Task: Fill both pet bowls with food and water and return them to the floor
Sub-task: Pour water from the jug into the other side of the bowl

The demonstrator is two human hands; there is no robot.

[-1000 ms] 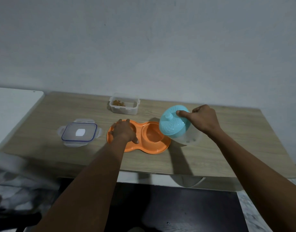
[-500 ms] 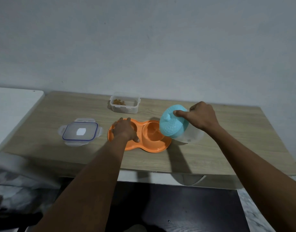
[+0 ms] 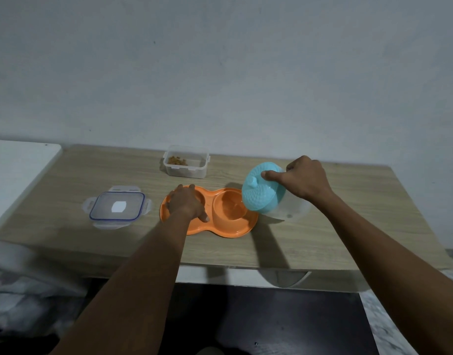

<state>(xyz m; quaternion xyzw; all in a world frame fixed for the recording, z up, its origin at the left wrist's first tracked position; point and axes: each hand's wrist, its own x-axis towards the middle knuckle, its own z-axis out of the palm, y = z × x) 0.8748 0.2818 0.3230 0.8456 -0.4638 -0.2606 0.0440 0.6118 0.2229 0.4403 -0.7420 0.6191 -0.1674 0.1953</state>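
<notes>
Head view, the only cam: the person stands at a wooden table [image 3: 348, 226] against a plain wall. The orange double pet bowl [image 3: 210, 226] sits mid-table, on the tabletop, not on the floor.

The left hand [image 3: 185, 203] lies palm-down over the bowl's left well, fingers loosely spread and thumb on the ridge between the wells, apparently steadying the dish. What's in the left well is hidden under the hand.

The right hand [image 3: 306, 179] is closed round a clear water jug with a teal lid [image 3: 262, 192], thumb pressed on the lid. The jug is tipped hard left, with its spout end over the right well's rim. The right well has a faint sheen, so water is probably going in, but no clear stream shows in the dim light.

Behind the bowl is an open clear food container [image 3: 186, 162] with some brown kibble left in it. Its blue-rimmed lid [image 3: 117, 207] lies flat to the left, well apart from the bowl.

Step in hand, as judged: the water pour. The next move calls for righting the jug before the well brims and setting it down clear of the bowl. Then both hands should lift the dish level to the floor, since a tilt would slop the water.

No brand, label or legible writing anywhere. The pale patch on the container lid looks like glare or a blank sticker.
</notes>
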